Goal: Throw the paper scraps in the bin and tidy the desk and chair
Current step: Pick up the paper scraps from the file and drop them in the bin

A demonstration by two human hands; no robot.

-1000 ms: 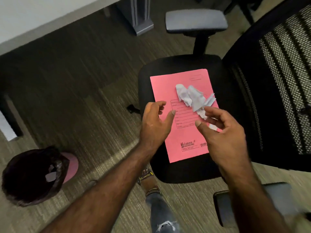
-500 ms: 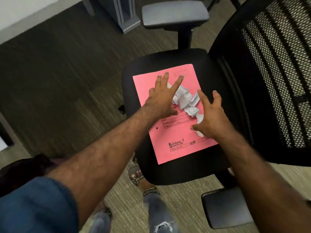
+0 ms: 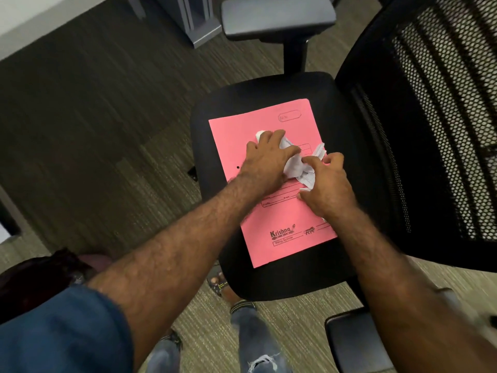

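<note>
A pink file folder [image 3: 236, 141] lies flat on the black seat of an office chair [image 3: 333, 103]. Crumpled white paper scraps [image 3: 298, 164] sit in a heap on the folder's middle. My left hand [image 3: 266, 160] curls over the left side of the heap, fingers closing on the scraps. From the right, my right hand [image 3: 326, 184] cups the heap with bent fingers, gathering the paper between both hands. Part of the heap is hidden under my hands.
The chair's mesh backrest [image 3: 435, 125] rises at the right, with grey armrests at the top [image 3: 277, 14] and bottom right [image 3: 349, 343]. A bin with a dark liner [image 3: 35, 275] stands on the carpet at the lower left, partly behind my left arm. A desk leg [image 3: 193, 20] stands behind the chair.
Both hands came down from above the folder onto the scraps and closed in from either side, bunching the paper together. The view has moved closer to the chair.
</note>
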